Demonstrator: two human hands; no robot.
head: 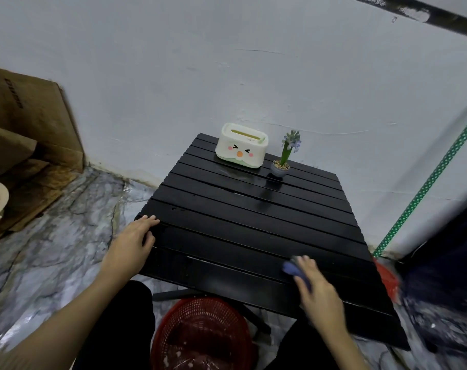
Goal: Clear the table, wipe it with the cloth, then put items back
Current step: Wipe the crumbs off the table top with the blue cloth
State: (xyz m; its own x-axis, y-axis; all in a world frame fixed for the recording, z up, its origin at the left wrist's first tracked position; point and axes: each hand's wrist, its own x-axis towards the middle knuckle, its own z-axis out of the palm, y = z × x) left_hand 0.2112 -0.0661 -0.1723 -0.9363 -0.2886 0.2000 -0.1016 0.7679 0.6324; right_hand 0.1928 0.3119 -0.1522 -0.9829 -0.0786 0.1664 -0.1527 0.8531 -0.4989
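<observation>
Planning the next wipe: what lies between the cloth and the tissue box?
Only bare black slats of the table, in the head view, separate cloth and tissue box.

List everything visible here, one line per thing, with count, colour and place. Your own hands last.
table: 1, black slatted, centre
tissue box: 1, cream with a cartoon face, far end of table
potted flower: 1, purple bloom, grey pot, right of tissue box
cloth: 1, blue, near right of table
basket: 1, red mesh, floor below table
cardboard: brown, left wall
left hand: table's left edge
right hand: on cloth
</observation>
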